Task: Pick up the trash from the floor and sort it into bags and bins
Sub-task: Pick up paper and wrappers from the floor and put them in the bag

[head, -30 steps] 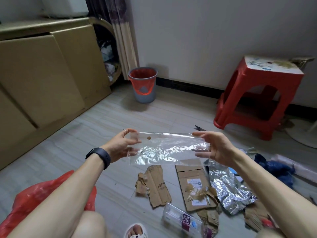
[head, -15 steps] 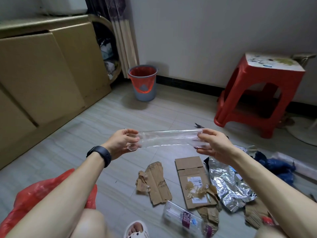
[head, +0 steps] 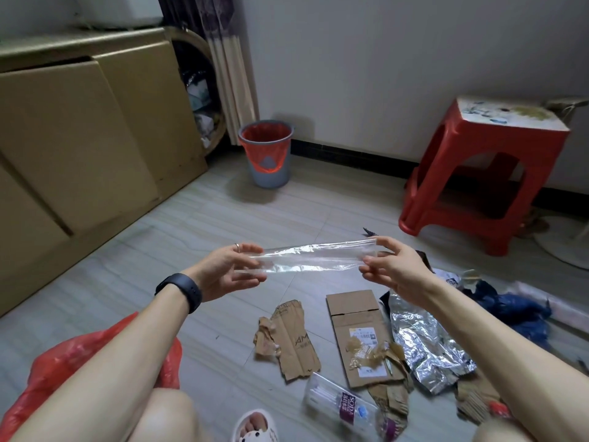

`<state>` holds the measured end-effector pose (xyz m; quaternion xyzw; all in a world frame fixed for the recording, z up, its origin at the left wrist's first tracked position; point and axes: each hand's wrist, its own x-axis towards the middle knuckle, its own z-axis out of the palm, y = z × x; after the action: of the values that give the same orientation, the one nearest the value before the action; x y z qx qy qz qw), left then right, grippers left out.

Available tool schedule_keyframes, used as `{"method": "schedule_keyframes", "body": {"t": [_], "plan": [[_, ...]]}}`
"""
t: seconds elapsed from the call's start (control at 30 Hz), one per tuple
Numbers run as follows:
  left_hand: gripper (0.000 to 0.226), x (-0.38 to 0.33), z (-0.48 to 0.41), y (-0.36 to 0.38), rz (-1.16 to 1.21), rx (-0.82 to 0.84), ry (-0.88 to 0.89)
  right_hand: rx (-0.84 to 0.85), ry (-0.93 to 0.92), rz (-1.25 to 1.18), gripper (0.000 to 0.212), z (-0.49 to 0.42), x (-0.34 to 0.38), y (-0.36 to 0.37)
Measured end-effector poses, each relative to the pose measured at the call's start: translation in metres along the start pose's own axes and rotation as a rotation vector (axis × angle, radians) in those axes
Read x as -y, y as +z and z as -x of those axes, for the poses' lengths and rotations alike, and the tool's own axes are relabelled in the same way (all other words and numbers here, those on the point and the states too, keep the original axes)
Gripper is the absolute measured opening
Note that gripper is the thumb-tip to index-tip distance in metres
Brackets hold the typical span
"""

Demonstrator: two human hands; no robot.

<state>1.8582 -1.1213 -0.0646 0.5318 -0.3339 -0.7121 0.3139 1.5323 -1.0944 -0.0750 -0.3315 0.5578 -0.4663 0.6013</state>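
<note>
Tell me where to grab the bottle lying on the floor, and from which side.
Best wrap the bottle round its middle, at the purple label, coming down from above. It lies on its side, and torn cardboard crowds its right end, while bare floor lies on its left.

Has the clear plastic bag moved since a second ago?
Yes. The clear plastic bag, held between left hand and right hand, has folded upward into a narrow strip; its lower edge no longer overlaps the flat cardboard box below.
</note>
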Motion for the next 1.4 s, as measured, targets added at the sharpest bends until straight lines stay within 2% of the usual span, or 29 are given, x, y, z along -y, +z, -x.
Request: {"method": "schedule_keyframes", "body": {"t": [0.07, 0.2, 0.33, 0.5, 0.6, 0.7, 0.77, 0.83, 0.87, 0.97, 1.07, 1.17, 1.27, 1.33, 1.4], "plan": [[0.043, -0.002, 0.0, 0.0, 0.08, 0.018, -0.003, 0.014, -0.003, -0.015, 0.03, -0.002, 0.001, -0.002], [0.032, 0.0, -0.006, -0.004, 0.057, -0.092, 0.071, 0.071, 0.031, 0.079, 0.026, 0.0, 0.001, -0.002], [0.043, 0.001, -0.009, -0.011, 0.073, -0.128, 0.108, 0.098, 0.056, 0.002, 0.017, -0.001, 0.0, -0.001], [0.026, -0.003, 0.003, -0.019, 0.078, -0.195, 0.196, 0.199, 0.111, -0.043, 0.028, 0.002, 0.01, 0.02], [0.019, -0.004, 0.02, -0.032, 0.061, -0.223, 0.221, 0.149, -0.004, 0.024, 0.037, 0.002, 0.012, 0.048], [0.029, -0.004, 0.041, -0.056, 0.061, -0.216, 0.175, 0.161, -0.075, 0.087, 0.045, 0.006, 0.01, 0.075], [0.035, -0.002, 0.062, -0.075, 0.06, -0.169, 0.115, 0.162, -0.13, 0.15, 0.035, 0.011, 0.011, 0.096], [0.03, 0.01, 0.086, -0.094, 0.122, -0.126, 0.102, 0.188, -0.179, 0.19, 0.026, 0.016, 0.012, 0.12], [0.027, 0.02, 0.094, -0.102, 0.166, -0.14, 0.121, 0.2, -0.198, 0.202, 0.023, 0.02, 0.011, 0.13], [0.034, 0.051, 0.112, -0.134, 0.174, -0.338, 0.2, 0.293, -0.234, 0.27, 0.019, 0.032, 0.004, 0.167], [0.026, 0.08, 0.121, -0.163, 0.008, -0.503, 0.227, 0.391, -0.351, 0.482, 0.017, 0.046, -0.008, 0.205], [0.032, 0.11, 0.115, -0.194, -0.259, -0.618, 0.174, 0.402, -0.632, 0.75, 0.023, 0.054, -0.022, 0.24], [0.043, 0.14, 0.102, -0.215, -0.69, -0.702, 0.144, 0.395, -0.81, 0.845, 0.028, 0.056, -0.026, 0.27], [0.062, 0.158, 0.093, -0.218, -0.99, -0.695, 0.079, 0.399, -0.897, 0.885, 0.03, 0.056, -0.026, 0.288], [0.074, 0.179, 0.086, -0.219, -1.178, -0.63, -0.008, 0.434, -1.053, 0.999, 0.031, 0.051, -0.032, 0.306]]}}
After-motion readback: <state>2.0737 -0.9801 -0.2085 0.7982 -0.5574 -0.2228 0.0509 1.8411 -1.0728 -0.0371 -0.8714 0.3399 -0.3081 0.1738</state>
